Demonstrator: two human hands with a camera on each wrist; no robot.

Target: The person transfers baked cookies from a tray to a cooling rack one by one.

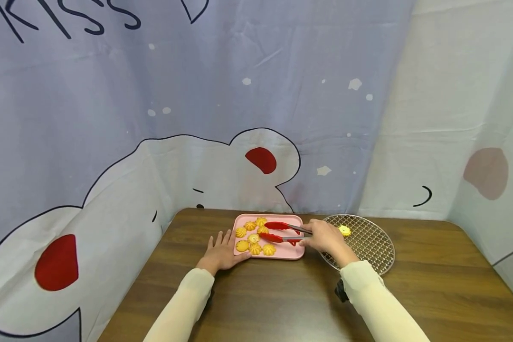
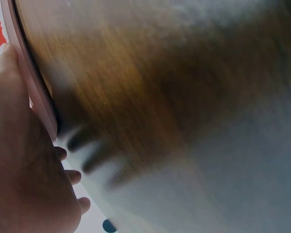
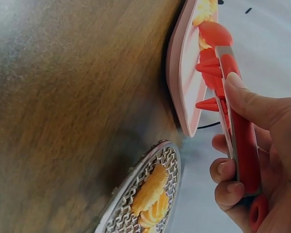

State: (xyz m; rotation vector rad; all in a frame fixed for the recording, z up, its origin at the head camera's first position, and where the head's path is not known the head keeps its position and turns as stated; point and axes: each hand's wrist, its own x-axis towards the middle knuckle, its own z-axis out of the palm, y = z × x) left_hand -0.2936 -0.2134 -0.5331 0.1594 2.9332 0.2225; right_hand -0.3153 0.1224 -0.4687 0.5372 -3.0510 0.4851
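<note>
On the pink tray (image 1: 282, 255) lie several yellow piped cookies (image 1: 269, 249). My left hand (image 1: 222, 251) rests against the tray's left end, fingers spread, its thumb over the near rim. In my right hand (image 1: 325, 236) I grip metal tongs with red tips (image 1: 278, 225), also plain in the right wrist view as tongs with a red handle (image 3: 245, 155). Their spread tips lie low over the tray, on either side of one cookie (image 1: 262, 230). Whether they touch it I cannot tell.
A round wire rack (image 1: 369, 242) stands right of the tray, partly hidden by my right hand. Cookies (image 3: 153, 191) lie on it. Both sit toward the back of a brown wooden table (image 1: 273, 304), before a printed curtain (image 1: 222, 85).
</note>
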